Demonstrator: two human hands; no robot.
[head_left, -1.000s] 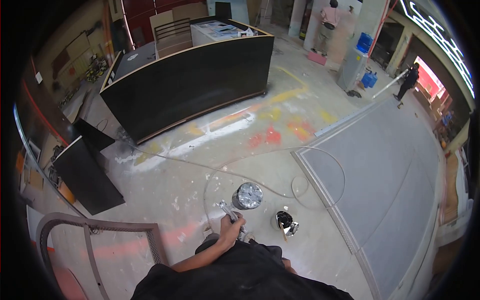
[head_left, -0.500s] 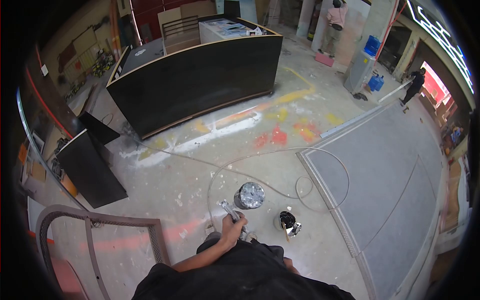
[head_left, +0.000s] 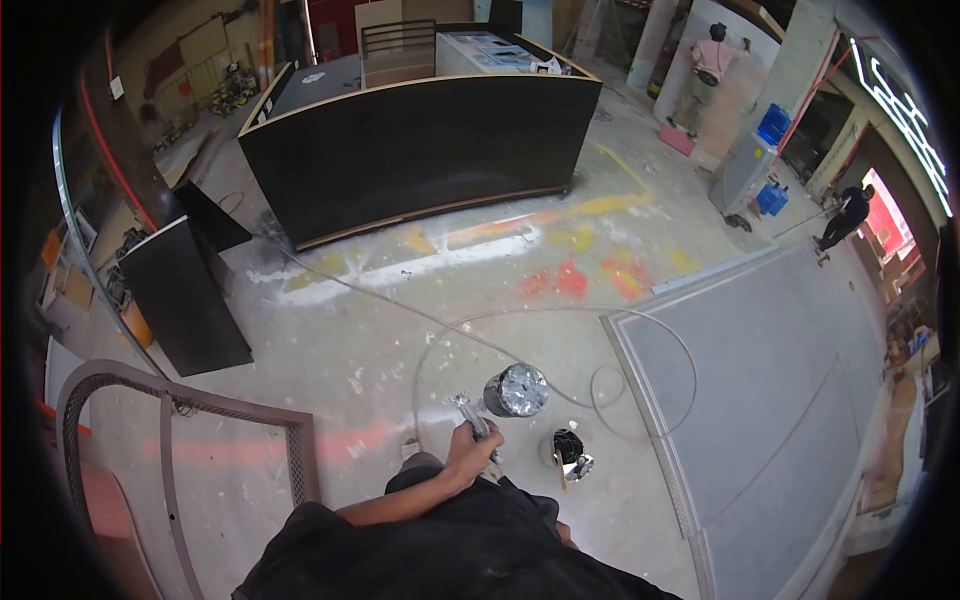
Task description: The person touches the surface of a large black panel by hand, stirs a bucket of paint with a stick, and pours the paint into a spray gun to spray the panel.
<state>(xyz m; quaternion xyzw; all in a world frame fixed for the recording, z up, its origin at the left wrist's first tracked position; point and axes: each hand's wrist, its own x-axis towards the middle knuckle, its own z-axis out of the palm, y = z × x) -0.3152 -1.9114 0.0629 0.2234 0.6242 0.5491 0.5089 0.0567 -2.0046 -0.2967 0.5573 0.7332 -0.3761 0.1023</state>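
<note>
A silvery, paint-smeared tool [head_left: 478, 424], which looks like a spray gun, is held upright in my left hand [head_left: 468, 452], fingers wrapped round it. Just beyond it stands a closed can with a silver, paint-marked lid [head_left: 523, 389]. To the right sits an open can of black paint [head_left: 567, 447], with a stick leaning in it and its bent lid at the rim. Only a sliver of my right hand [head_left: 566, 535] shows beside my dark clothing; its fingers are hidden.
A thin hose [head_left: 470, 340] loops over the floor. Beyond stands a black counter [head_left: 420, 165], with black panels [head_left: 185, 300] leftward. A metal frame [head_left: 240, 407] is at lower left, a large grey panel [head_left: 740, 400] right. Two people [head_left: 712, 70] [head_left: 848, 217] stand farther back.
The view has shifted, so the counter and cans sit farther right in the frame. My left hand still grips the tool. The person at far right has changed posture.
</note>
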